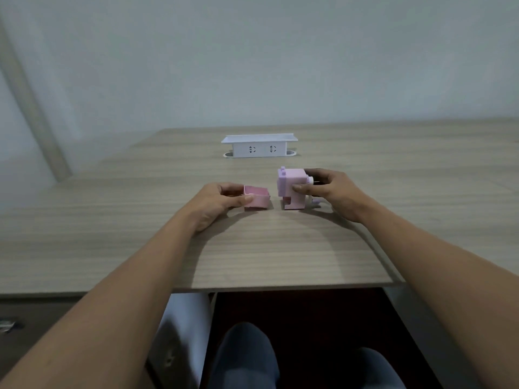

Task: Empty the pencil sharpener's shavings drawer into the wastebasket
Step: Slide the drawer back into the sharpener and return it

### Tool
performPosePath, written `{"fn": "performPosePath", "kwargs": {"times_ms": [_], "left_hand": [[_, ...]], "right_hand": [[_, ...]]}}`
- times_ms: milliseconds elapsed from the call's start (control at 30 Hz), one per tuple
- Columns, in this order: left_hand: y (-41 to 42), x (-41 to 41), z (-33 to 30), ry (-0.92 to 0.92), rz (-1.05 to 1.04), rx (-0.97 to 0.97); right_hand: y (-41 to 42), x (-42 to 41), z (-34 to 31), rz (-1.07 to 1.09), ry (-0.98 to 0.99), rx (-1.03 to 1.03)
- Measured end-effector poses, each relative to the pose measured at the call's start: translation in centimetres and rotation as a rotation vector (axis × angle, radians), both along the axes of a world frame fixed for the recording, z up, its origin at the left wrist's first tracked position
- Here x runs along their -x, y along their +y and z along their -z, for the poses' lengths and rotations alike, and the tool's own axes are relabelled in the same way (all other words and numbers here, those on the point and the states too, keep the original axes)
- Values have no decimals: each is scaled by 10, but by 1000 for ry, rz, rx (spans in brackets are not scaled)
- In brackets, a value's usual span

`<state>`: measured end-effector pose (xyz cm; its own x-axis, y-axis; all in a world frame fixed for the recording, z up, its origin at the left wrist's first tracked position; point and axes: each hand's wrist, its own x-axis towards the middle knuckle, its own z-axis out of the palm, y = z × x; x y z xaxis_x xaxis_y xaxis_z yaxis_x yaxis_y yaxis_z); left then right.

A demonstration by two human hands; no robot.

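Observation:
A pink pencil sharpener stands upright on the wooden desk, with an open slot low on its left face. My right hand grips its body from the right, thumb on the near side. The pink shavings drawer is out of the sharpener and rests on the desk just to its left, open side up. My left hand holds the drawer by its left end, thumb along the near wall. The drawer's contents cannot be made out. No wastebasket is in view.
A white raised socket box stands at the back middle of the desk. The desk's near edge runs above my knees. A lower cabinet top sits at the left, and a slanted beam rises along the wall.

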<state>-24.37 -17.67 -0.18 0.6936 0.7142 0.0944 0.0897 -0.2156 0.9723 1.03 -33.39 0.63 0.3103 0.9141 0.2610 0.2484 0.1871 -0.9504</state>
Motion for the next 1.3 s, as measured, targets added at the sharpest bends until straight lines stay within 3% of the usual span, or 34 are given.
{"fn": "performPosePath", "kwargs": {"times_ms": [967,1300], "left_hand": [[-26,-66,-1,48,113,-42],[-14,-71,-3,63,111,-16]], "right_hand": [[5,0,5,28,0,11],[12,-13,0,-26,-52,117]]}}
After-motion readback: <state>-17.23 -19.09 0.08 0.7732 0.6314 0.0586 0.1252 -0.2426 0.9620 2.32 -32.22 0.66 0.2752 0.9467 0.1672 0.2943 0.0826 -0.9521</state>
